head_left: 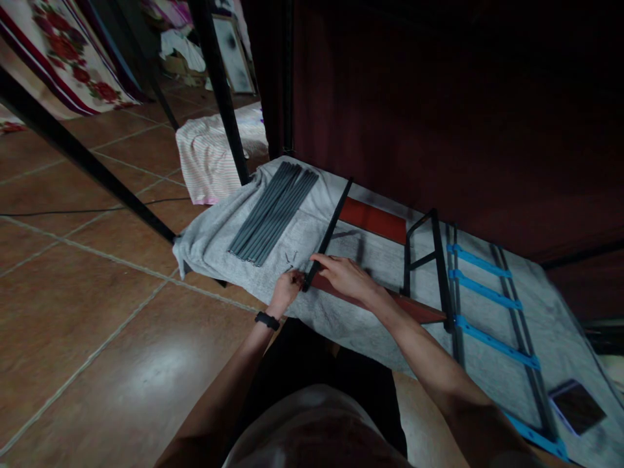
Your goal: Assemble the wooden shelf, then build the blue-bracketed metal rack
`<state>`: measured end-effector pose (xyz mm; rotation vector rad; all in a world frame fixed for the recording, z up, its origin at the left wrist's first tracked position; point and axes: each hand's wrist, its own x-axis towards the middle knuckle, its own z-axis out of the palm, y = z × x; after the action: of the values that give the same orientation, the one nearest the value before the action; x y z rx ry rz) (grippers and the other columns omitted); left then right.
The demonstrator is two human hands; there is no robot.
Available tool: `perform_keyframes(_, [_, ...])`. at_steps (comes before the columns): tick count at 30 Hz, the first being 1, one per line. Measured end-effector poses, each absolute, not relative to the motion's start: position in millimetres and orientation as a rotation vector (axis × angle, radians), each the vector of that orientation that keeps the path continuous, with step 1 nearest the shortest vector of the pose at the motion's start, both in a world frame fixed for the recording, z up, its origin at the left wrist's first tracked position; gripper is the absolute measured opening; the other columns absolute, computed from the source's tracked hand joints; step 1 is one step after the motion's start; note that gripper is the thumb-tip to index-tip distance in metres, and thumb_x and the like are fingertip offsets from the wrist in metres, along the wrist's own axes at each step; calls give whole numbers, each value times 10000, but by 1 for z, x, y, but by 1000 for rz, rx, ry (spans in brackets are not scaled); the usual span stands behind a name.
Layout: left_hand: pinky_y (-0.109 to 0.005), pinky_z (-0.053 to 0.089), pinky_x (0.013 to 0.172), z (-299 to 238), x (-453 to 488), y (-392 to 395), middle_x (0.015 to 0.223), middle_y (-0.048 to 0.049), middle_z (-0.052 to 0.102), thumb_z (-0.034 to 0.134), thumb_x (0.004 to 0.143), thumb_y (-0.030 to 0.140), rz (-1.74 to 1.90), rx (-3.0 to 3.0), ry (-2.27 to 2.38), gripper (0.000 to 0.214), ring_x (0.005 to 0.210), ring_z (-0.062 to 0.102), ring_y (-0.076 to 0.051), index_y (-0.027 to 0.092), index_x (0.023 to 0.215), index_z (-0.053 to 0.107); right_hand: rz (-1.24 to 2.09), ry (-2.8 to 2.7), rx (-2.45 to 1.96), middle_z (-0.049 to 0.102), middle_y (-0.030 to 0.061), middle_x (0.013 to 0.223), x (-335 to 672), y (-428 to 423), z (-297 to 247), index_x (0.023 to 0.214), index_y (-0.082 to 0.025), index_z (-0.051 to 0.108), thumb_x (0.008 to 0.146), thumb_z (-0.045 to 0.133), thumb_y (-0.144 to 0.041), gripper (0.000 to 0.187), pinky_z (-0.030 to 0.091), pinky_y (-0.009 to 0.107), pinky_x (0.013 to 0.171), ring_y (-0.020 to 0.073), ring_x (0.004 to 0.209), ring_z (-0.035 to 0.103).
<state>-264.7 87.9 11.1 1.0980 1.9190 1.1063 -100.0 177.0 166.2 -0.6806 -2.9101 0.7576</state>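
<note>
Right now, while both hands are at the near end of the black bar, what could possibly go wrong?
The small dark pieces, perhaps screws, lie loose near the left hand; a brush of the fingers could lose them in the grey cloth.
The black bar might twist against the red-brown boards if the right hand loosens its grip.
The grey rods, side by side on soft cloth, may roll if bumped.

Cannot see into the curled left hand [288,289] (pinching something or not), nor all the nearer red board [419,309] behind the right hand [348,278]. Too small to make out, the tiny dark bits [295,256] beside the grey rods [273,214]. Cannot follow the lowest blue bar [536,437] behind the right forearm [419,338], or the flowered cloth [63,49] past the left edge.
</note>
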Motion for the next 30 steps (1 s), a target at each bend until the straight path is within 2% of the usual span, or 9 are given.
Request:
perform_keyframes(3, [-259, 418, 632, 12, -265, 90, 645, -39, 666, 512, 743, 125, 1043, 1157, 1954, 190, 632, 580, -163, 144, 703, 696, 767, -2904, -681, 713, 49, 1186, -100, 177, 166, 1409, -284, 522, 950, 522, -237, 461, 504, 316, 888, 206, 1045, 682])
perform_keyframes(7, [-257, 461, 675, 7, -266, 92, 709, -35, 703, 537, 683, 131, 1140, 1118, 1851, 191, 699, 614, -170, 154, 762, 709, 775, -2905, -681, 705, 37, 1206, -100, 177, 166, 1408, -301, 517, 954, 523, -231, 460, 497, 309, 909, 198, 1091, 667])
perform_keyframes(10, [-257, 464, 631, 6, -268, 90, 701, -32, 687, 556, 729, 198, 1212, 992, 1784, 202, 650, 601, -160, 147, 843, 715, 769, -2915, -688, 706, 40, 1200, -100, 177, 167, 1403, -296, 518, 963, 520, -249, 443, 497, 301, 895, 198, 1077, 674])
perform_keyframes(13, [-253, 405, 569, 8, -269, 88, 578, -15, 606, 529, 787, 238, 1108, 1056, 1852, 196, 553, 527, -143, 152, 725, 695, 764, -2921, -675, 709, 43, 1191, -100, 177, 167, 1397, -292, 523, 962, 521, -249, 437, 500, 303, 889, 198, 1058, 680])
perform_keyframes(15, [-255, 389, 584, 11, -269, 89, 567, -16, 603, 523, 757, 182, 1015, 1173, 1922, 188, 571, 527, -145, 160, 655, 680, 755, -2917, -658, 703, 48, 1203, -100, 178, 166, 1400, -285, 522, 960, 518, -242, 442, 501, 309, 897, 202, 1072, 675])
perform_keyframes(18, [-252, 400, 611, 12, -268, 92, 629, -24, 658, 514, 702, 124, 982, 1202, 1950, 199, 632, 569, -157, 155, 705, 711, 743, -2912, -656, 694, 50, 1228, -100, 178, 164, 1412, -286, 514, 955, 519, -234, 459, 502, 316, 914, 205, 1107, 662])
perform_keyframes(27, [-247, 405, 582, 7, -272, 91, 672, -23, 681, 527, 686, 144, 1054, 1118, 1818, 245, 594, 555, -145, 144, 806, 740, 742, -2920, -688, 702, 46, 1205, -100, 177, 164, 1405, -297, 526, 952, 536, -249, 456, 502, 303, 900, 201, 1080, 669])
perform_keyframes(30, [-247, 408, 599, 5, -273, 92, 671, -22, 683, 508, 690, 140, 1018, 1178, 1838, 238, 612, 565, -147, 147, 772, 731, 744, -2923, -690, 707, 46, 1190, -100, 176, 165, 1409, -296, 521, 953, 533, -253, 458, 500, 301, 891, 201, 1062, 675])
